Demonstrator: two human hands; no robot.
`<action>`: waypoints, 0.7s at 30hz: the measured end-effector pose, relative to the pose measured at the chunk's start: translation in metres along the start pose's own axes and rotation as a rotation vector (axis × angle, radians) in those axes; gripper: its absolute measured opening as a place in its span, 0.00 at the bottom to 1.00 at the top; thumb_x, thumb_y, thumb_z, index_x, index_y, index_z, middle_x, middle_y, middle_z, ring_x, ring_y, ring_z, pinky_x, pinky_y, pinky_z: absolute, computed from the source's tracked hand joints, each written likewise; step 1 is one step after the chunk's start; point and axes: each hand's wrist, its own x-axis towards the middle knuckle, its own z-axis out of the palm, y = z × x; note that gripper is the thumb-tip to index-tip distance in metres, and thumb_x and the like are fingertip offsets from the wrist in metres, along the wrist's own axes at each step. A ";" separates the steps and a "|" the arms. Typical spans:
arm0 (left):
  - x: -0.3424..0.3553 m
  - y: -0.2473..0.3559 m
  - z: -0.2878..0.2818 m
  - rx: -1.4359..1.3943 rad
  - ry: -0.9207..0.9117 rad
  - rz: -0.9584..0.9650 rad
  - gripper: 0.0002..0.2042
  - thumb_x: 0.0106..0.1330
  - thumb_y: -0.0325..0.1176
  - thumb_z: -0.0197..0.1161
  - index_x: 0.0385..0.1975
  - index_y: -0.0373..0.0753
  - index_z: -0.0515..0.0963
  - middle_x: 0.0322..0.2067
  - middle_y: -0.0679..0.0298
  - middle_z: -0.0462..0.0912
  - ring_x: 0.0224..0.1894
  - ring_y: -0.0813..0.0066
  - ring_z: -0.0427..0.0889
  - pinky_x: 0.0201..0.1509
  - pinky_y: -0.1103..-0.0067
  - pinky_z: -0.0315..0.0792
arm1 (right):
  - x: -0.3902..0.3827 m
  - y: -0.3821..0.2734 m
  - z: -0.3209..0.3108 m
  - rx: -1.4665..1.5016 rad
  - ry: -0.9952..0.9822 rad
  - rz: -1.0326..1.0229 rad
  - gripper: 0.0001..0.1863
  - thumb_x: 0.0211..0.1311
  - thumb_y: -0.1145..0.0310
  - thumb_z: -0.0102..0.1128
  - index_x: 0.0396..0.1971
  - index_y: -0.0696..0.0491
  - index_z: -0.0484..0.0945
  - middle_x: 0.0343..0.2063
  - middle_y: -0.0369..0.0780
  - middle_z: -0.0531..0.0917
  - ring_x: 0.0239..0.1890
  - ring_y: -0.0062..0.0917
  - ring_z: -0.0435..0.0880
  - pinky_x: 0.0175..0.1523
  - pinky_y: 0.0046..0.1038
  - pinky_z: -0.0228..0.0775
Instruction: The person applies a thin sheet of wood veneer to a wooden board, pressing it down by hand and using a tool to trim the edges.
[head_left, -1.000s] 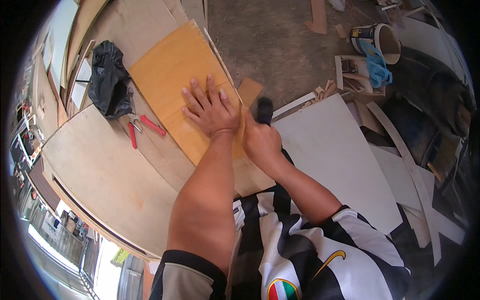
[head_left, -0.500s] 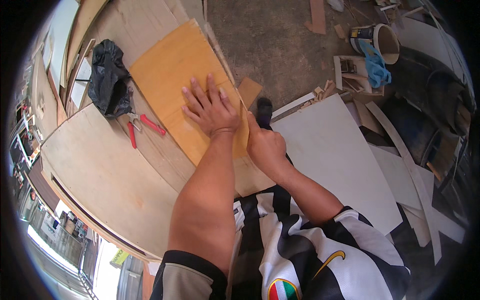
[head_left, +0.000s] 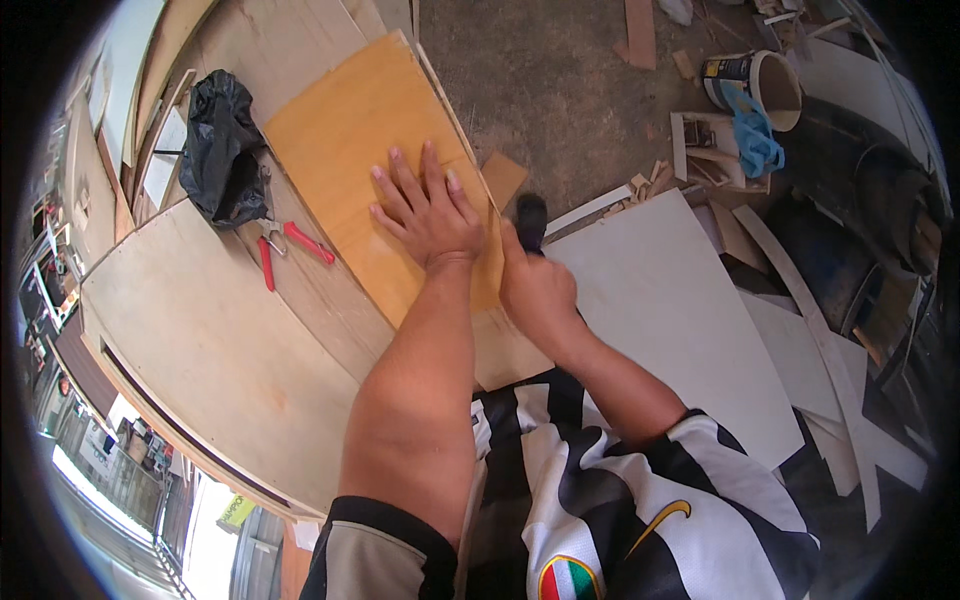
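Observation:
An orange-yellow rectangular board lies at a slant over pale wooden sheets. Its surface is pressed by my left hand, palm down with the fingers spread. My right hand is closed at the board's right edge, its index finger stretched along that edge. Whatever it grips is mostly hidden; only a thin sliver shows ahead of the fingertip, and I cannot tell its kind. Left of the board lie pliers with red handles, beside a crumpled black plastic bag.
A white panel lies to my right, with small wood offcuts at its far corner. Beyond stand a bucket with a blue cloth and a wooden box. A large pale sheet spreads at left.
The whole view has shifted slightly. Both hands keep nearly the same places on the board, the left still flat and the right still closed at the edge.

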 end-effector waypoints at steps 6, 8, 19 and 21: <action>0.001 0.001 0.004 -0.008 0.025 0.001 0.27 0.77 0.49 0.40 0.76 0.62 0.57 0.80 0.63 0.44 0.81 0.50 0.36 0.76 0.43 0.32 | 0.023 -0.001 0.008 -0.033 0.077 -0.010 0.28 0.56 0.75 0.58 0.61 0.56 0.73 0.18 0.48 0.84 0.21 0.45 0.86 0.27 0.46 0.78; 0.002 0.000 0.005 -0.018 0.033 0.007 0.27 0.77 0.49 0.40 0.76 0.62 0.57 0.80 0.63 0.44 0.81 0.50 0.36 0.76 0.43 0.32 | 0.016 0.000 0.007 -0.003 0.088 -0.009 0.28 0.56 0.75 0.58 0.61 0.56 0.73 0.18 0.48 0.83 0.21 0.46 0.86 0.26 0.46 0.78; 0.000 0.000 0.001 -0.025 0.020 0.002 0.26 0.77 0.47 0.40 0.76 0.61 0.58 0.80 0.63 0.43 0.81 0.50 0.35 0.76 0.43 0.32 | 0.005 0.010 0.003 -0.053 0.047 -0.045 0.31 0.55 0.74 0.58 0.64 0.56 0.71 0.16 0.47 0.82 0.18 0.45 0.84 0.23 0.46 0.76; 0.002 0.001 0.002 -0.020 0.024 0.010 0.26 0.77 0.47 0.41 0.76 0.61 0.58 0.80 0.63 0.43 0.81 0.51 0.36 0.76 0.43 0.32 | 0.021 0.005 0.015 -0.051 0.098 -0.052 0.32 0.55 0.74 0.58 0.64 0.56 0.70 0.17 0.48 0.83 0.18 0.45 0.84 0.24 0.46 0.76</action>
